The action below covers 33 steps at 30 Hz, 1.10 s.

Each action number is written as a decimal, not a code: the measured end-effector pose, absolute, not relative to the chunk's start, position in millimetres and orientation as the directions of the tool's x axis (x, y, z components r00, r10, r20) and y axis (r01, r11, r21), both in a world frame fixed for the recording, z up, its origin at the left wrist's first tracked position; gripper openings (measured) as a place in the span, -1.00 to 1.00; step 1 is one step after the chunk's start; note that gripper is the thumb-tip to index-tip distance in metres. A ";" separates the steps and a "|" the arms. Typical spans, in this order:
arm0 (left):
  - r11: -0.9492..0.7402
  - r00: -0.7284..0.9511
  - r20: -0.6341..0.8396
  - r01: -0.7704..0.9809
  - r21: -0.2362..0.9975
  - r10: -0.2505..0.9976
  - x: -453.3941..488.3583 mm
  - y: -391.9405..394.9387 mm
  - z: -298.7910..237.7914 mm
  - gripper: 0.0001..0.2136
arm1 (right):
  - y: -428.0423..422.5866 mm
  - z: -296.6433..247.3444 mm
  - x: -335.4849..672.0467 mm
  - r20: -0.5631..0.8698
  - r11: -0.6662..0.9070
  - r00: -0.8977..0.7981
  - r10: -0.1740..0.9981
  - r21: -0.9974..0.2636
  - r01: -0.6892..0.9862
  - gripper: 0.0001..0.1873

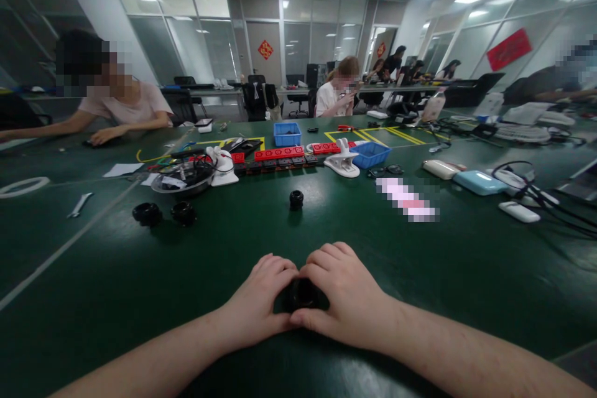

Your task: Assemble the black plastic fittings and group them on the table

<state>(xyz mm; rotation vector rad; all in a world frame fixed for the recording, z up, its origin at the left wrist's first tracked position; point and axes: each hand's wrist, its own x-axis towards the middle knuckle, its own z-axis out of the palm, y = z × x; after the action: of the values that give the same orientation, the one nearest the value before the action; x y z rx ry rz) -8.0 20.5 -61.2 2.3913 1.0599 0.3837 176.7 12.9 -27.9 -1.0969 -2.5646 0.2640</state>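
Note:
Both hands are wrapped round a black ring-shaped part [305, 293] that stands on the green table, its hollow facing up. My left hand [263, 292] curves round its left side, thumb near the front. Over the right side closes my right hand [342, 289], with the thumb across the front edge and the fingers round the back. The fingers hide most of the part's outer surface. Farther out stands a small black ribbed ring part [296, 199]. Two similar black ring parts, a left one [147, 214] and a right one [183, 213], sit to the left.
A round tray [181, 183] of cables and white clip stands [342, 160] lie beyond, beside a red-and-black strip [280, 158]. Blue baskets [287, 134] stand behind. A wrench [80, 205] lies left; a light-blue case [480, 182] and cables lie right. A person [125, 106] sits at the left.

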 end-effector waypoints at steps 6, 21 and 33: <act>-0.582 0.653 0.077 0.609 0.539 0.754 -9.2 18.4 -63.5 -0.68 | 13.0 -29.0 177.5 0.207 0.739 -0.718 0.664 -0.325 0.590 -0.70; -0.601 0.656 0.109 0.596 0.532 0.747 -8.1 20.4 -66.5 -0.73 | 20.4 -32.4 178.2 0.281 0.815 -0.865 0.416 -0.536 0.218 -0.78; -0.591 0.654 0.097 0.598 0.541 0.750 -10.2 20.3 -67.2 -0.62 | 12.8 -26.9 180.9 0.410 0.829 -0.737 0.538 -0.416 0.374 -0.72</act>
<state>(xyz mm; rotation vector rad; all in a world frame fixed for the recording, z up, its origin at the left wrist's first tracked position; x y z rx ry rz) -10.2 20.3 -67.2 2.4040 1.0523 0.4374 180.9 12.8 -26.9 -0.6701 -2.4832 0.4181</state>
